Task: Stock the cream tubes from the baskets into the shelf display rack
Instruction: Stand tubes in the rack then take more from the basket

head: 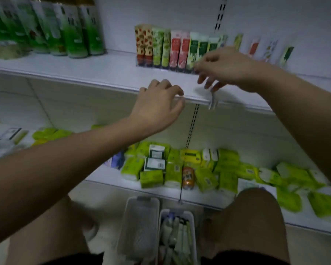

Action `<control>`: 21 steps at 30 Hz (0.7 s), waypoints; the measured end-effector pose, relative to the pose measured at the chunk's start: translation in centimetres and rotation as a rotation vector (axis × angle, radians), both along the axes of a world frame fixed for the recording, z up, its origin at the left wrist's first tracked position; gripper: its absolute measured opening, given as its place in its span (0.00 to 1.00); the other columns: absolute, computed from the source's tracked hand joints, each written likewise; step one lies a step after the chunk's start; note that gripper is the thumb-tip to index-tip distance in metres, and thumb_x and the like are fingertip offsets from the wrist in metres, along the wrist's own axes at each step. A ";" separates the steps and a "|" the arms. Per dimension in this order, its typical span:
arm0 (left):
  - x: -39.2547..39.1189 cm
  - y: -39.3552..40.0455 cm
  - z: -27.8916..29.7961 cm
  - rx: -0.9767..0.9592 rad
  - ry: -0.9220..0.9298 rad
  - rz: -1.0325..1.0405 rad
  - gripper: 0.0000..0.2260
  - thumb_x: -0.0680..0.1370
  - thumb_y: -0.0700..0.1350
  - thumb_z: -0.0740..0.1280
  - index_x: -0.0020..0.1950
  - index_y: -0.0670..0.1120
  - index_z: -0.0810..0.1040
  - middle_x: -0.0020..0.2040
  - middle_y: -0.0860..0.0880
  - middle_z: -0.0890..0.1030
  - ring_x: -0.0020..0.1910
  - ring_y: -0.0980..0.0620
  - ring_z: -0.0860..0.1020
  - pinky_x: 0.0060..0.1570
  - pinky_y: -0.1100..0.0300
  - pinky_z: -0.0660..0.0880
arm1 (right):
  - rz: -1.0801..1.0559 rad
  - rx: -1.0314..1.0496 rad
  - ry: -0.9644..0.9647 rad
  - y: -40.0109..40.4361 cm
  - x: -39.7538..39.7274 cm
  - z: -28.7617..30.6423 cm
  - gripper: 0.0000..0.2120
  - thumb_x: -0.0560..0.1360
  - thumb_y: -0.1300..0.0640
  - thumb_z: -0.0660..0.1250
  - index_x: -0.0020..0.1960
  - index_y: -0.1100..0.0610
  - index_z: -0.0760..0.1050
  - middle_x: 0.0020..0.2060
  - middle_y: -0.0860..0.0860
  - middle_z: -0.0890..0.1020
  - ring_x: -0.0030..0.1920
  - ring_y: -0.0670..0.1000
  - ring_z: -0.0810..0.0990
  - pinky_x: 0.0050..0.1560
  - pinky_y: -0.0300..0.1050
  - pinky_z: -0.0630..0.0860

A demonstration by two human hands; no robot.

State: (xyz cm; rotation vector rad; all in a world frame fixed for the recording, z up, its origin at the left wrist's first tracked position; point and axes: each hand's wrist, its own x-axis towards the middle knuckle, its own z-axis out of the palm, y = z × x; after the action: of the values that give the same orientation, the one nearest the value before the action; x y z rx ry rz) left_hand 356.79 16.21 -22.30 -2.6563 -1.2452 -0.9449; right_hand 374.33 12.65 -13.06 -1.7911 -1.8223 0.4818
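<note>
Here we are at the row of cream tubes (172, 48) standing upright in the clear display rack (141, 63), which sits toward the back of the upper shelf (103, 73), roughly midway along it. The left part of the rack is packed cap-down and shoulder to shoulder; to the right the tubes thin out and blur, so we judge the open slots lie there.

Our right hand (227, 67) hovers in front of the green tubes, fingers loosely curled, with something small and pale dangling below them past the shelf's front edge. It is too blurred for us to say whether it is a tube or whether the fingers truly pinch it. Our left hand (159, 106) rests at the shelf's front edge, fingers bent over the lip and holding nothing, which steadies us.

More tubes wait in the right basket (177, 212) on the floor between our knees; the left basket (141, 201) beside it looks nearly empty.

To do this step well, we should seat each tube upright in the next free slot, label forward, and avoid nudging its neighbours, since one tipped tube could topple the row. Green packets (227, 161) crowd the lower shelf (122, 183).
</note>
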 end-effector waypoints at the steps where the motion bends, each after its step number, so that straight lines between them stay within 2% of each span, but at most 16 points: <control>1: -1.2 -0.7 -0.8 -0.003 -0.018 0.000 0.16 0.79 0.55 0.57 0.62 0.54 0.77 0.58 0.48 0.77 0.59 0.44 0.71 0.55 0.50 0.68 | 0.026 -0.024 0.027 -0.7 -0.7 -0.5 0.14 0.81 0.49 0.60 0.55 0.58 0.77 0.46 0.54 0.82 0.44 0.52 0.82 0.44 0.45 0.81; 5: -4.9 -2.8 -6.3 -0.190 -0.021 0.069 0.18 0.75 0.57 0.56 0.59 0.54 0.78 0.55 0.48 0.79 0.58 0.44 0.73 0.56 0.50 0.71 | 0.103 -0.113 0.128 -2.9 -3.0 -3.8 0.15 0.80 0.47 0.62 0.54 0.58 0.79 0.46 0.54 0.83 0.42 0.52 0.81 0.44 0.46 0.80; 8: -6.2 -3.8 -11.9 -0.455 -0.009 0.141 0.14 0.78 0.54 0.61 0.59 0.51 0.78 0.53 0.49 0.81 0.55 0.46 0.77 0.56 0.55 0.66 | 0.119 -0.189 0.191 -3.6 -4.4 -8.5 0.14 0.80 0.51 0.62 0.54 0.61 0.78 0.45 0.57 0.83 0.40 0.51 0.79 0.39 0.44 0.78; 12: -6.5 -4.9 -19.7 -0.866 -0.020 0.153 0.10 0.78 0.46 0.65 0.57 0.46 0.79 0.49 0.44 0.83 0.51 0.43 0.80 0.45 0.58 0.70 | 0.086 -0.368 0.271 -3.7 -5.6 -17.1 0.12 0.81 0.55 0.61 0.54 0.63 0.78 0.44 0.56 0.81 0.37 0.50 0.78 0.38 0.45 0.76; 15: -5.9 -5.9 -25.7 -1.062 0.004 0.181 0.10 0.77 0.45 0.67 0.57 0.45 0.79 0.51 0.43 0.83 0.52 0.45 0.80 0.47 0.60 0.71 | -0.008 -0.527 0.346 -3.5 -5.5 -24.6 0.13 0.80 0.54 0.62 0.54 0.63 0.78 0.44 0.56 0.82 0.36 0.50 0.79 0.37 0.44 0.77; 17: -5.3 -6.8 -29.7 -1.168 0.010 0.181 0.08 0.76 0.43 0.67 0.54 0.44 0.79 0.53 0.43 0.82 0.54 0.45 0.79 0.52 0.60 0.71 | -0.096 -0.655 0.374 -3.7 -5.0 -29.7 0.14 0.79 0.54 0.63 0.53 0.66 0.77 0.44 0.61 0.82 0.36 0.55 0.80 0.38 0.48 0.78; 19: -5.1 -8.2 -33.5 -1.244 0.057 0.198 0.06 0.77 0.42 0.66 0.52 0.43 0.79 0.53 0.43 0.81 0.55 0.45 0.78 0.52 0.61 0.71 | -0.144 -0.776 0.359 -4.6 -4.1 -34.7 0.14 0.79 0.56 0.63 0.46 0.68 0.77 0.39 0.66 0.79 0.35 0.61 0.78 0.38 0.53 0.76; 21: -5.3 -9.7 -36.8 -1.298 0.136 0.210 0.07 0.78 0.43 0.65 0.54 0.42 0.78 0.55 0.44 0.80 0.56 0.46 0.77 0.53 0.60 0.71 | -0.192 -0.887 0.339 -6.2 -3.3 -39.4 0.13 0.79 0.59 0.62 0.37 0.60 0.74 0.31 0.60 0.76 0.31 0.59 0.74 0.37 0.50 0.72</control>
State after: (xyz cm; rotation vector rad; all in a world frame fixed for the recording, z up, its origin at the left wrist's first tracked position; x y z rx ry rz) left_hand 351.50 6.51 -59.13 -3.0604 -2.6440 0.2656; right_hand 371.06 6.48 -52.45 -2.1972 -1.2466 1.5825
